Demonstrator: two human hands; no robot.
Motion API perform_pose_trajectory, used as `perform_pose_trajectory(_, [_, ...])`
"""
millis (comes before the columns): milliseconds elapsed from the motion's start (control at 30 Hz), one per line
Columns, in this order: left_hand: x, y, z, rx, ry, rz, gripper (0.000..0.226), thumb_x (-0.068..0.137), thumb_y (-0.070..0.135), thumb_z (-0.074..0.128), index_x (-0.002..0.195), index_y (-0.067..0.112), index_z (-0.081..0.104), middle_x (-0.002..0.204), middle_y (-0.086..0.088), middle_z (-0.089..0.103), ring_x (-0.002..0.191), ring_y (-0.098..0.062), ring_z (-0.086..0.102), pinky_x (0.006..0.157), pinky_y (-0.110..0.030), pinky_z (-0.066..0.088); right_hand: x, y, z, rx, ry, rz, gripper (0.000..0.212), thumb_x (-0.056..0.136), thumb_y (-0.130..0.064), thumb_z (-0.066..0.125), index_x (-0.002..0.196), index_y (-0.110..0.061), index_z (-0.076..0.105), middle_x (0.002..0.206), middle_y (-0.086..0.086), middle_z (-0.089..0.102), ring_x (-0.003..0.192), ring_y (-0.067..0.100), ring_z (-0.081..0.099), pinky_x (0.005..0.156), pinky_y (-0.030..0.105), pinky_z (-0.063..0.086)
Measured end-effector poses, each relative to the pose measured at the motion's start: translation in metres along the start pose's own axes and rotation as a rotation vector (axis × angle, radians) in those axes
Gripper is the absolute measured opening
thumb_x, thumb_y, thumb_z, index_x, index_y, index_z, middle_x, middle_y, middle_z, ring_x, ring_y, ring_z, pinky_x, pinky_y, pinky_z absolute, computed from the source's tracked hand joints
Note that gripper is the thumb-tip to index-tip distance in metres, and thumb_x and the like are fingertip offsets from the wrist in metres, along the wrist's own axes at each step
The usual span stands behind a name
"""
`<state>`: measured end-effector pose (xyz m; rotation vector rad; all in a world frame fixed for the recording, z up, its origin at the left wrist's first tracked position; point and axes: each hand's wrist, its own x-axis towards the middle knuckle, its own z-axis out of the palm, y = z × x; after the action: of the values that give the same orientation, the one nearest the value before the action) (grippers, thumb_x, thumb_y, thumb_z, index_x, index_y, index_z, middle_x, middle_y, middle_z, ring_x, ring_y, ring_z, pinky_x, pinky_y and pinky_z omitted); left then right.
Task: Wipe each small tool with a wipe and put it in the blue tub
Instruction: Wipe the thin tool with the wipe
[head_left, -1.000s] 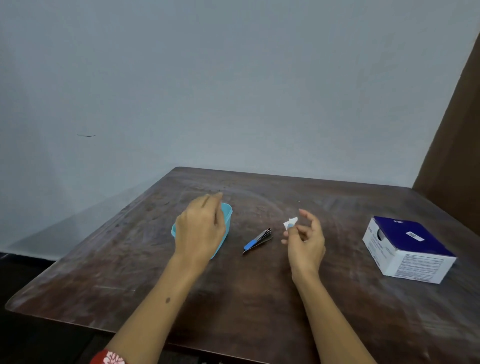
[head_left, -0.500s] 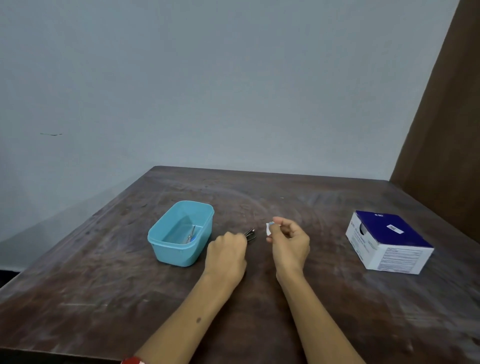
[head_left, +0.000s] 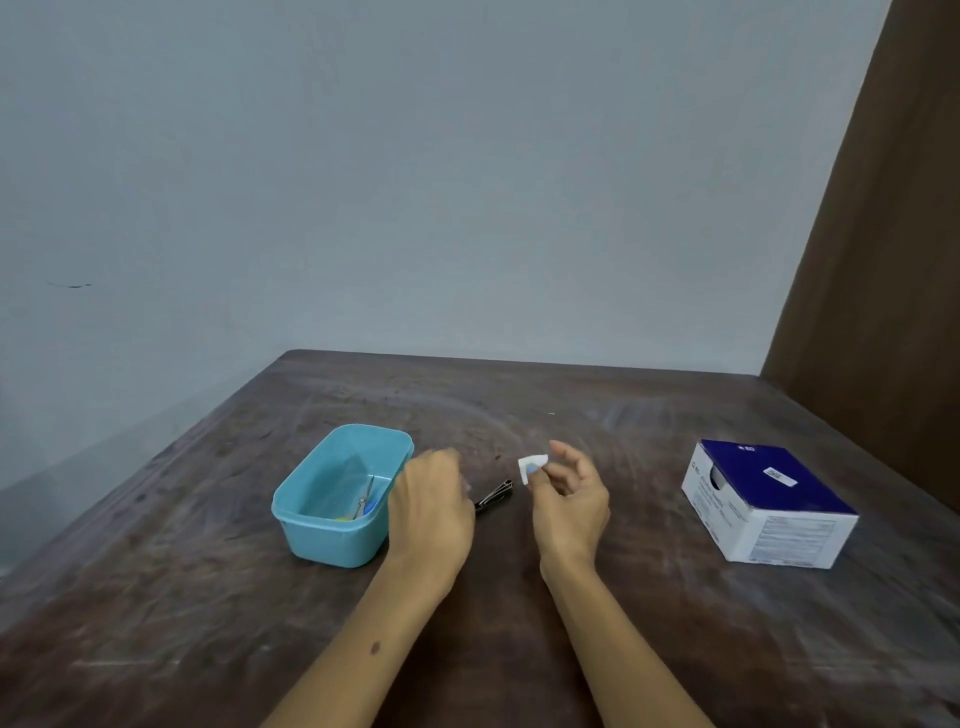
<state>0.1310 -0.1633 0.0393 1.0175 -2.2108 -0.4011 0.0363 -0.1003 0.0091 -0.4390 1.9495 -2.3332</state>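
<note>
A light blue tub (head_left: 332, 543) stands on the dark wooden table (head_left: 208, 597), left of centre. Inside it lie small scissors (head_left: 365, 499) and another blue and yellow item. A metal nail clipper (head_left: 496, 499) lies just right of the tub. Only its tip shows, because my left hand (head_left: 431, 512) is curled over its near end and its fingers are hidden. My right hand (head_left: 569, 499) hovers a little to the right of the clipper. It pinches a small folded white wipe (head_left: 532, 465) between thumb and fingers.
A white and dark blue cardboard box (head_left: 769, 504) sits at the right of the table. A pale wall runs behind and to the left, and a brown panel (head_left: 883, 260) stands at the right. The table's left edge falls away near the tub.
My left hand has left the tub and come right, down onto the nail clipper. The right hand keeps the wipe and has hardly moved. The camera view has shifted slightly.
</note>
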Motion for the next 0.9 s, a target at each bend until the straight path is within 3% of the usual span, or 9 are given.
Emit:
perform_pose_trajectory(67, [0.003,0.006,0.000,-0.116,0.087,0.047,0.011,0.085,0.006,0.058,0.092,0.009,0.066,0.093,-0.007,0.066,0.086,-0.022,0.061,0.072,-0.029,0.046,0.004,0.001,0.004,0.001,0.003,-0.012,0.026,0.078,0.000,0.067,0.082,-0.026,0.065,0.076,-0.002,0.071,0.075,0.012,0.068,0.066,0.018,0.050])
perform_pose_trajectory(167, [0.009,0.010,0.011,-0.399,0.141,0.037,0.020,0.083,0.006,0.065,0.100,0.013,0.070,0.094,-0.005,0.066,0.081,-0.016,0.064,0.076,-0.030,0.053,0.007,0.000,0.009,0.011,-0.011,-0.010,0.021,0.079,-0.003,0.069,0.076,-0.024,0.068,0.075,-0.002,0.072,0.075,0.014,0.070,0.071,0.027,0.055])
perform_pose_trajectory(233, [0.008,0.010,0.018,-0.478,0.158,0.041,0.019,0.082,0.003,0.064,0.097,0.014,0.071,0.094,-0.001,0.065,0.078,-0.007,0.063,0.073,-0.017,0.051,0.007,0.000,0.009,0.035,-0.023,-0.001,0.020,0.080,-0.001,0.068,0.077,-0.021,0.070,0.076,-0.001,0.073,0.076,0.014,0.070,0.073,0.030,0.056])
perform_pose_trajectory(300, [0.005,0.010,0.024,-0.532,0.157,0.028,0.020,0.083,0.003,0.063,0.097,0.015,0.070,0.095,0.004,0.064,0.077,0.000,0.061,0.069,-0.007,0.047,0.007,-0.001,0.007,0.080,-0.038,0.009,0.023,0.081,0.003,0.065,0.080,-0.019,0.071,0.079,-0.001,0.073,0.077,0.012,0.070,0.072,0.029,0.057])
perform_pose_trajectory(400, [0.002,0.009,0.030,-0.626,0.127,-0.042,0.023,0.084,0.000,0.062,0.101,0.014,0.068,0.089,0.007,0.068,0.078,0.002,0.063,0.068,-0.007,0.050,0.003,-0.004,0.005,0.139,-0.061,0.024,0.023,0.082,0.006,0.063,0.091,-0.015,0.069,0.079,0.001,0.072,0.068,0.010,0.069,0.066,0.027,0.057])
perform_pose_trajectory(500, [0.000,0.007,0.031,-0.690,0.049,-0.106,0.030,0.081,-0.009,0.060,0.100,0.012,0.069,0.083,0.011,0.067,0.075,0.007,0.064,0.068,-0.004,0.048,-0.001,-0.005,0.004,0.125,-0.034,-0.008,0.020,0.080,0.005,0.064,0.089,-0.013,0.068,0.076,0.001,0.072,0.064,0.014,0.069,0.066,0.030,0.057])
perform_pose_trajectory(600, [-0.001,0.004,0.029,-0.774,0.009,-0.175,0.030,0.081,-0.008,0.061,0.090,0.019,0.069,0.081,0.011,0.070,0.076,0.007,0.066,0.072,-0.013,0.054,-0.006,-0.007,0.004,0.043,-0.024,-0.142,0.017,0.080,-0.001,0.068,0.081,-0.018,0.070,0.075,-0.002,0.072,0.071,0.013,0.070,0.069,0.028,0.057])
perform_pose_trajectory(767, [-0.003,0.003,0.028,-0.924,-0.050,-0.290,0.025,0.081,-0.005,0.063,0.091,0.015,0.072,0.083,-0.003,0.074,0.079,-0.015,0.071,0.076,-0.036,0.058,-0.017,-0.007,0.004,-0.165,-0.153,-0.421,0.029,0.079,0.004,0.065,0.090,-0.021,0.073,0.087,-0.010,0.070,0.082,-0.001,0.066,0.070,0.011,0.051])
perform_pose_trajectory(900, [-0.003,0.004,0.024,-1.023,-0.079,-0.355,0.027,0.083,-0.009,0.057,0.095,0.010,0.072,0.081,-0.002,0.073,0.079,-0.015,0.071,0.072,-0.031,0.059,-0.017,-0.005,0.005,-0.348,-0.169,-0.635,0.026,0.077,0.008,0.065,0.095,-0.008,0.074,0.094,-0.003,0.068,0.087,-0.002,0.061,0.075,0.000,0.043])
